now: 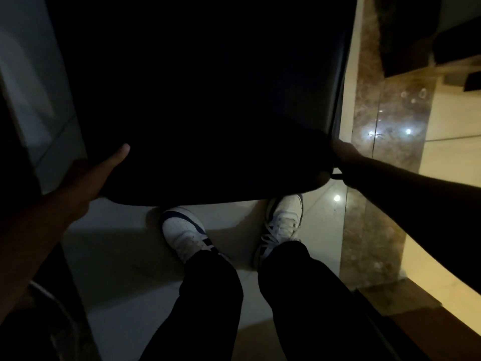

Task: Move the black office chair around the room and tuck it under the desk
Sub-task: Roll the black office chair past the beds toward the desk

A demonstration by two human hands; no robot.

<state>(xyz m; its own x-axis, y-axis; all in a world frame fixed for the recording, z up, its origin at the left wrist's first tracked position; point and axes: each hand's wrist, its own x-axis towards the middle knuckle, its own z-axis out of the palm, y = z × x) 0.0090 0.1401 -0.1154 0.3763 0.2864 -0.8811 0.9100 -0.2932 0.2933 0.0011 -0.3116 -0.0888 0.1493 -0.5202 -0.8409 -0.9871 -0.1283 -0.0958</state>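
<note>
Two white sneakers (pixel 182 230) were seen on the pale tiled floor (pixel 125 269), just behind the black office chair (pixel 208 100). Chair's top edge was gripped at both corners: left hand (pixel 86 178) w/ thumb laid over it, right hand (pixel 343 155) closed round it. Beyond, a brown marble strip (pixel 390 113) was lit.

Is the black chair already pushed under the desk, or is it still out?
Cannot tell. The chair back fills the dark view, with the left hand and right hand on its edges; no desk is visible.
</note>
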